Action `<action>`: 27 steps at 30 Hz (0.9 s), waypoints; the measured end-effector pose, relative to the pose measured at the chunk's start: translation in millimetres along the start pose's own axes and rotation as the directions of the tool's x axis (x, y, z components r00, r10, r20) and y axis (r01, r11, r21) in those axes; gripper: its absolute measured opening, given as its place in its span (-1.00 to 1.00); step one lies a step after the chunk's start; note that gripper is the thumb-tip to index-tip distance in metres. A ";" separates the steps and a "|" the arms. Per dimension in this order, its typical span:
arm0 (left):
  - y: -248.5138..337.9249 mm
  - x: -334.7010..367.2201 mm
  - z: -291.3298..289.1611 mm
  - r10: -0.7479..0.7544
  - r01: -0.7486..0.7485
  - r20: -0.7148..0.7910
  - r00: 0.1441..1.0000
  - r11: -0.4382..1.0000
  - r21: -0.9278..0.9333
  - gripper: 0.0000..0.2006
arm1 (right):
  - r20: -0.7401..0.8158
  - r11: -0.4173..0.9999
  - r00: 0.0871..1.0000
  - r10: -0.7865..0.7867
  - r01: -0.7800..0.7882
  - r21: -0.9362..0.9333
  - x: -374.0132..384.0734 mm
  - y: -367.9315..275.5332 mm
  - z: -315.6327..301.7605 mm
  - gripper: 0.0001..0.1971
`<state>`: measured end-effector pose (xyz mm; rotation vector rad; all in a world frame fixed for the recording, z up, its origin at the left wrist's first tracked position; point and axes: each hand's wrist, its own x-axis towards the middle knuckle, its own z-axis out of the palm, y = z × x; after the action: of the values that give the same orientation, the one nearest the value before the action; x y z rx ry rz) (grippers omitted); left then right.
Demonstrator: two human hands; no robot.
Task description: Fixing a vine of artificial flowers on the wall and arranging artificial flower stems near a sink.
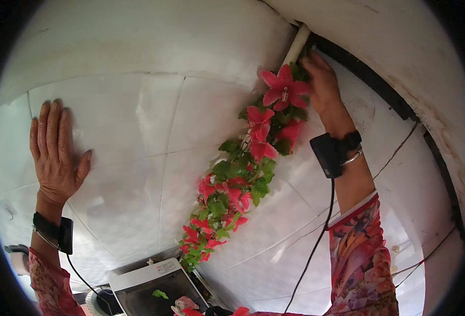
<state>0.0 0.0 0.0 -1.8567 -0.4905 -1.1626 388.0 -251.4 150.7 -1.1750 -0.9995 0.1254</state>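
So the leafy red-flowered garland (238,181) is hanging along the cream pipe (297,45), probably just needing its top secured; left hand (56,152) lying flat, fingers extended, left of the pipe, right hand (323,84) resting right, can't tell if gripping.

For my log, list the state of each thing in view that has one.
Garland: slanting along the pipe
Pipe: bare near its top, hidden by garland below
Left hand: open, fingers up, palm toward the wall
Right hand: at the garland's top, grip partly hidden
Leaf: apart from the garland, on the box
Wrist devices: strapped on, cables attached
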 end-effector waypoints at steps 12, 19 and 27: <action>-2.5 -2.5 -12.8 0.008 -0.010 -0.021 1.000 0.996 -0.084 -0.34 | 0.026 0.981 0.998 -0.057 0.061 -0.184 -12.1 -18.6 -8.9 -0.46; -6.4 -7.4 -14.9 -0.024 0.026 0.020 1.000 0.996 -0.088 -0.30 | -0.084 0.879 0.968 -0.238 0.177 -0.443 -33.3 -30.2 -23.4 -0.65; -5.7 -2.1 -14.9 -0.016 0.015 -0.008 1.000 0.996 -0.089 -0.30 | 0.077 0.455 0.935 -0.345 0.239 -0.858 -7.3 -38.8 5.4 -0.70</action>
<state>-12.8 -9.0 3.6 -1.9258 -0.4557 -1.2197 364.4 -268.4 178.0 -1.8627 -1.1853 -0.8306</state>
